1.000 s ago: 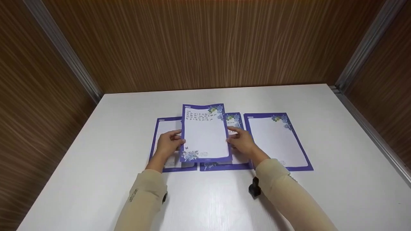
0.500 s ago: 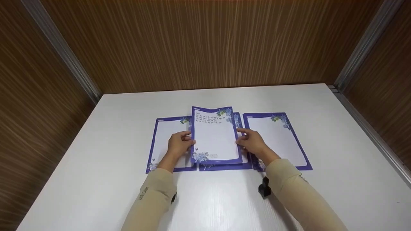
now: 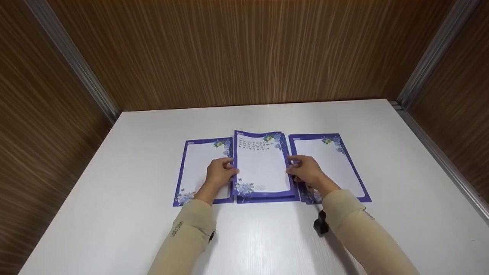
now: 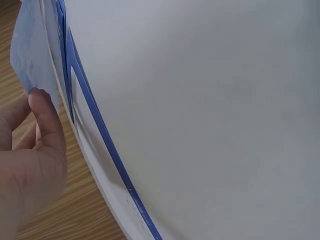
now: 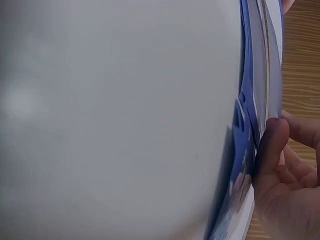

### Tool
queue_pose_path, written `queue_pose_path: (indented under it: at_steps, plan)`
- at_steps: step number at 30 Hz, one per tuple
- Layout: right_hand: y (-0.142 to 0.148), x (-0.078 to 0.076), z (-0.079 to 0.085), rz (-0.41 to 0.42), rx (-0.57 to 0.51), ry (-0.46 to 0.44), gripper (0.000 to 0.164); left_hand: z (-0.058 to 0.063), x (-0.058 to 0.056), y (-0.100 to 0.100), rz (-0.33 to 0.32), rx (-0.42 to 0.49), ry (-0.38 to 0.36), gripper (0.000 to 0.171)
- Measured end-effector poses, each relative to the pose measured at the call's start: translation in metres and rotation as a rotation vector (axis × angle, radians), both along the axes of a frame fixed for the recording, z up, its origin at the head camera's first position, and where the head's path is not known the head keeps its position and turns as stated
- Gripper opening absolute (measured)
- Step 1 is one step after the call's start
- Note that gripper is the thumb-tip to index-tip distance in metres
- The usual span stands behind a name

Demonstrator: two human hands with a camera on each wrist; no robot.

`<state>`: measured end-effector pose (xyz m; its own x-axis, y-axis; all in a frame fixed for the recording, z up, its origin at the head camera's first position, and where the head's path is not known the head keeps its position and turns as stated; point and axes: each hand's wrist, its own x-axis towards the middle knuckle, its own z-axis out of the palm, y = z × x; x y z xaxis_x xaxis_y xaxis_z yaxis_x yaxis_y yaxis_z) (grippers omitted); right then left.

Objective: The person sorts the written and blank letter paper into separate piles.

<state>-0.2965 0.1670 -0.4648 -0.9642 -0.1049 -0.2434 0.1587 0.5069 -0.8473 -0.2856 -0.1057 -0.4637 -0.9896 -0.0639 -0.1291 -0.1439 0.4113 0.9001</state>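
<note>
Left hand point(image 3: 219, 173): pinching the left edge of the written sheet point(image 3: 263, 166), thumb on top.
Right hand point(image 3: 307, 170): pinching the right edge of the same sheet.
Written sheet: held just above the middle sheet point(image 3: 267, 198), almost squarely over it; several handwritten lines at the top, too small to read.
Paper: thin, rectangular, purple border, blue flowers in two corners.
Count: four sheets; blank ones at left point(image 3: 201, 168) and right point(image 3: 332, 164).
Sleeves: beige, small unreadable print.
Table point(image 3: 114, 191): white, smooth.
Walls: wood grain.
</note>
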Motion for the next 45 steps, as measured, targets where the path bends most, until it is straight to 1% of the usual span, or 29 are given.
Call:
queue_pose_path:
  at_steps: [7,12,18,24,30,34,36,38,41,45]
  plan:
    - [0.001,0.002,0.003,-0.011,0.077,0.018,0.049,-0.001,0.0,0.001,-0.009,-0.021,-0.034,0.046]
    - [0.002,0.003,0.006,-0.015,0.13,0.043,0.049,-0.001,0.001,0.0,-0.006,-0.043,-0.031,0.045]
    - [0.002,0.004,0.007,-0.008,0.195,0.07,0.049,-0.001,0.002,-0.001,-0.005,-0.047,-0.028,0.042]
    - [0.005,0.004,0.008,-0.022,0.214,0.066,0.046,-0.002,0.001,-0.001,0.004,-0.052,-0.04,0.04]
    - [0.008,0.004,0.01,-0.055,0.183,0.068,0.043,-0.003,0.001,-0.002,-0.002,-0.074,-0.053,0.04]
    - [0.007,0.001,0.011,-0.078,0.151,0.075,0.044,-0.002,0.0,-0.002,0.01,-0.063,-0.07,0.041]
    - [0.005,0.0,0.011,-0.098,0.127,0.068,0.046,-0.001,0.001,-0.003,0.012,-0.058,-0.061,0.04]
    - [0.003,-0.001,0.01,-0.114,0.087,0.077,0.048,0.0,0.001,-0.006,0.011,-0.049,-0.038,0.039]
    - [-0.001,-0.002,0.009,-0.136,-0.006,0.093,0.05,0.0,0.001,-0.011,0.0,-0.031,-0.008,0.037]
    - [-0.007,-0.004,0.007,-0.155,-0.11,0.111,0.056,-0.001,0.0,-0.02,-0.034,0.027,0.017,0.043]
